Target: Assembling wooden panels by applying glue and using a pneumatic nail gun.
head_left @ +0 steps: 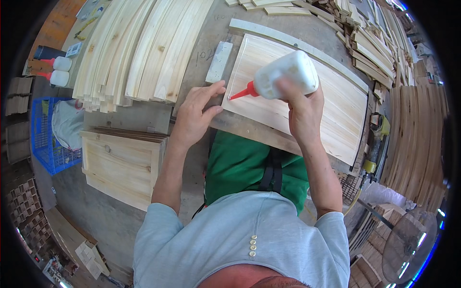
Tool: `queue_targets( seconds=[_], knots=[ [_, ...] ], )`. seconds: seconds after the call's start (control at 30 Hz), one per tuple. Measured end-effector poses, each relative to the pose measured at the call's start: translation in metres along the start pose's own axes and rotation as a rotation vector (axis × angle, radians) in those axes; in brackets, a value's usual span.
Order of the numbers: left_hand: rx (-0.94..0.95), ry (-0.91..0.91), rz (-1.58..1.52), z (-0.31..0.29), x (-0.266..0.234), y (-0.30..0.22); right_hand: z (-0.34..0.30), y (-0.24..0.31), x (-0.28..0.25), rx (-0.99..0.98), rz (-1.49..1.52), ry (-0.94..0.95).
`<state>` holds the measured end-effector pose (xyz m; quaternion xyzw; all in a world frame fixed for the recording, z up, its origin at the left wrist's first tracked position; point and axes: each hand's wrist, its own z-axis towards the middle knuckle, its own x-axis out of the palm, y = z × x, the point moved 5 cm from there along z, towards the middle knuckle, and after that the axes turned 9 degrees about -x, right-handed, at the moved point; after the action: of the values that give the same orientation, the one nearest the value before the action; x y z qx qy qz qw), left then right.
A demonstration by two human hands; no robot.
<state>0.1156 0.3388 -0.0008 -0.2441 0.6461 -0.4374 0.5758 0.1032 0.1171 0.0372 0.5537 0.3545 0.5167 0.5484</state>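
A white glue bottle [293, 69] with a red nozzle is gripped in my right hand [309, 109]. It is tilted over a pale wooden panel [336, 115], and the tip touches or nearly touches the panel's left edge. A thin whitish line runs along the left and far edges of the panel. My left hand [196, 113] is beside the panel's near left corner, fingers stretched and thumb apart, holding nothing. A whitish strip [307, 47] borders the panel's far side. Left of the panel lies a small pale block [219, 62].
Long boards [161, 48] are stacked at the far left. Two more white bottles [60, 78] with red tips and a blue crate [50, 139] stand beyond them. Finished-looking panels [120, 163] are piled near my left arm. A yellow-green power tool [382, 126] lies right of the panel.
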Motion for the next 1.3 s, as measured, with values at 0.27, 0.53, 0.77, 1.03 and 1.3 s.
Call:
queue_targets(
  seconds=[0.27,0.53,0.77,1.03,1.3],
  knots=[
    [-0.011,0.031,-0.044,0.0,0.001,-0.001,-0.021,0.007,0.005,-0.02,0.048,-0.008],
    [-0.044,-0.002,-0.034,0.0,0.003,-0.001,-0.039,0.018,-0.016,-0.049,-0.127,-0.007],
    [-0.055,-0.01,-0.041,-0.001,0.004,-0.002,-0.067,0.03,-0.084,-0.071,-0.253,-0.115],
    [-0.083,0.037,-0.083,0.0,0.009,0.009,-0.109,0.065,-0.164,-0.124,-0.223,-0.212],
    [-0.165,0.07,-0.181,-0.002,0.012,0.023,-0.165,0.098,-0.259,-0.216,-0.472,-0.489]
  ],
)
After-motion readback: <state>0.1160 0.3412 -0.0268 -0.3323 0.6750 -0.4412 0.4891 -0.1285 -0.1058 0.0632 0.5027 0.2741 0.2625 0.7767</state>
